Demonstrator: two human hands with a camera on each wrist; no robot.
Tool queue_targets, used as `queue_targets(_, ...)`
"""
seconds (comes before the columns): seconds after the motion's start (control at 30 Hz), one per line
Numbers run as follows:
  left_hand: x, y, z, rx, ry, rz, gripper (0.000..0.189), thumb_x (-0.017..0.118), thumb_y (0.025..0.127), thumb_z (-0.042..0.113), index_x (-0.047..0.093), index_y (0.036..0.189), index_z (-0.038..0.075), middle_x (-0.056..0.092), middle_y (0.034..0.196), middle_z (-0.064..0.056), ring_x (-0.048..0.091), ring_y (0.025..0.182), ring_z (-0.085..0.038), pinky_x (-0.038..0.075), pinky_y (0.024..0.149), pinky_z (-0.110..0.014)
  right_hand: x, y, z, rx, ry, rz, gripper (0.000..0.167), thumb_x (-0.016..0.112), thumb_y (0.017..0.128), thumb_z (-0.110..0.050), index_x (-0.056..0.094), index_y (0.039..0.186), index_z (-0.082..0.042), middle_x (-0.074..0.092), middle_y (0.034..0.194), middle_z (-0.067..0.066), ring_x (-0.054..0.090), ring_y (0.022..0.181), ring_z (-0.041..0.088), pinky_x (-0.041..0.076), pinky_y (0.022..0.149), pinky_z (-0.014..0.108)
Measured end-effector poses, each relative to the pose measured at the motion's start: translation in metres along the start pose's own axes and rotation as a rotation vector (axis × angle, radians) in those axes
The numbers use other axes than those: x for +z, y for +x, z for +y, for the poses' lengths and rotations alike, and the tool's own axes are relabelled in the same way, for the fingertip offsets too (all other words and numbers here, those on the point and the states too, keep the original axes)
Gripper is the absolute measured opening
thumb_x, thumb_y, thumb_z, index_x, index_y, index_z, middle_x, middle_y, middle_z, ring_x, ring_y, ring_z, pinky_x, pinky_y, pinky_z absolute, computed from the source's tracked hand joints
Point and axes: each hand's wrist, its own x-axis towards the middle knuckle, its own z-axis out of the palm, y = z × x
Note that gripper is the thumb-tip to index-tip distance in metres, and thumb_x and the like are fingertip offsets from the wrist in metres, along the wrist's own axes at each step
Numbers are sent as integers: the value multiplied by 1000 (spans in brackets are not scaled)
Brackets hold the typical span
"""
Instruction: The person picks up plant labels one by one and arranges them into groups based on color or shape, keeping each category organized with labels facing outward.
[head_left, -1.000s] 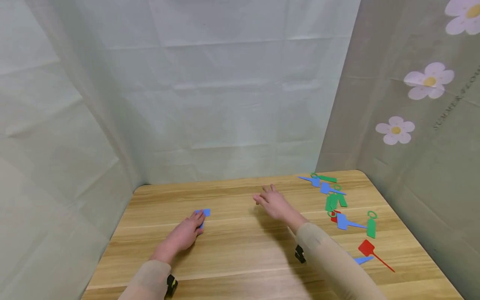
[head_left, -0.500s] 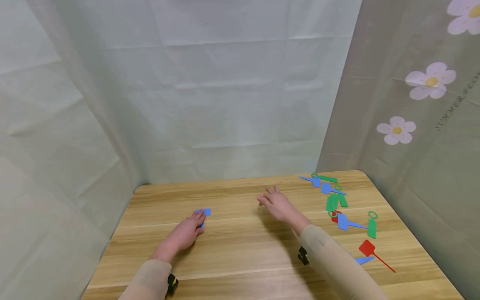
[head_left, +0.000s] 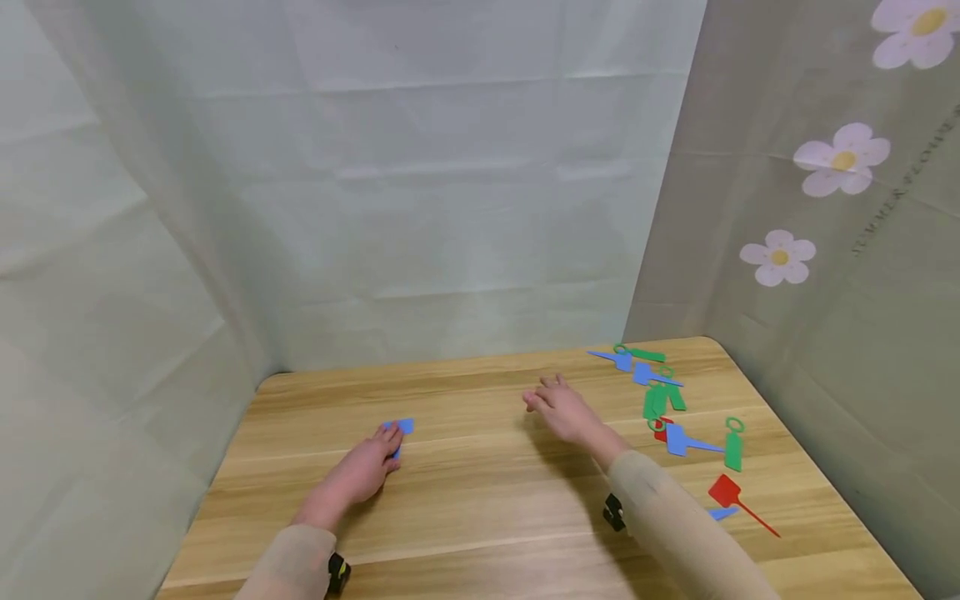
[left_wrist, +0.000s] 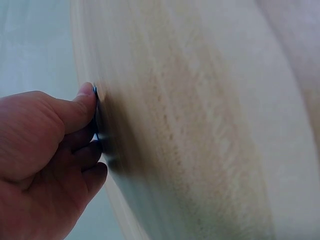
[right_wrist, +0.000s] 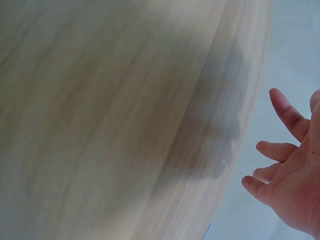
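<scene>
The blue piece (head_left: 406, 426) lay on the left part of the tabletop (head_left: 465, 500), partly hidden beneath the left grip (head_left: 363, 468), whose extended fingers rested on it; a blue end showed past the fingertips. The left wrist view caught only a thin dark edge there, so whether a fingertip had got under it could not be told. Being so thin, the piece seemed likely to skid askew if the press turned sideways, or to slip free if a lift were tried with no edge raised first. The right grip (head_left: 566, 412) hung above the tabletop nearer the middle, fingers loosely spread and holding nothing, so it gave the piece no steadying. Farther right, the risk looked like snagging: green tags (head_left: 659, 402) overlapped one another, and a red piece (head_left: 662, 435) lay partly covered beside a blue marker (head_left: 677, 440), so dragging one could have pulled its neighbours along. Toward the near side, a blue strip (head_left: 723, 513) lay partly hidden by the right sleeve (head_left: 675, 517), next to a long-stemmed red marker (head_left: 725, 491); a low sweep of that sleeve might have shifted either.
</scene>
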Motion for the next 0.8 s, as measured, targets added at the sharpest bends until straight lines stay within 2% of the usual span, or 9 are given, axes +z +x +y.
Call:
queue_targets(0.13, 0, 0, 1, -5, -12, 2, 54, 61, 107, 3, 43, 155, -15, 32, 166, -33, 26, 154, -53, 28, 124, -65, -3, -4, 8, 3, 2, 5, 35, 53, 115, -28, 79, 107, -6, 63, 145, 25, 30, 154, 53, 18, 127, 66)
queue_targets(0.33, 0, -1, 4, -20, -36, -2, 53, 61, 107, 2, 43, 155, -15, 31, 166, -33, 25, 155, -53, 26, 124, -65, -13, -17, 25, 24, -19, -8, 12, 66, 108, -15, 76, 110, -8, 50, 154, 35, 25, 153, 61, 20, 125, 69)
queue_targets(0.67, 0, -1, 7, -27, -26, 8, 53, 62, 106, 1, 44, 154, -15, 33, 165, -34, 28, 154, -54, 27, 124, -64, -39, -48, 49, 72, -38, -9, 11, 68, 106, -10, 74, 114, -8, 48, 155, 36, 21, 152, 64, 23, 120, 76)
queue_targets(0.8, -1, 0, 7, -26, -21, 8, 53, 62, 107, 1, 44, 154, -16, 33, 165, -34, 28, 154, -54, 27, 124, -64, -47, -60, 55, 64, -47, -4, 12, 69, 105, -11, 75, 116, -8, 45, 156, 39, 21, 150, 67, 24, 116, 81)
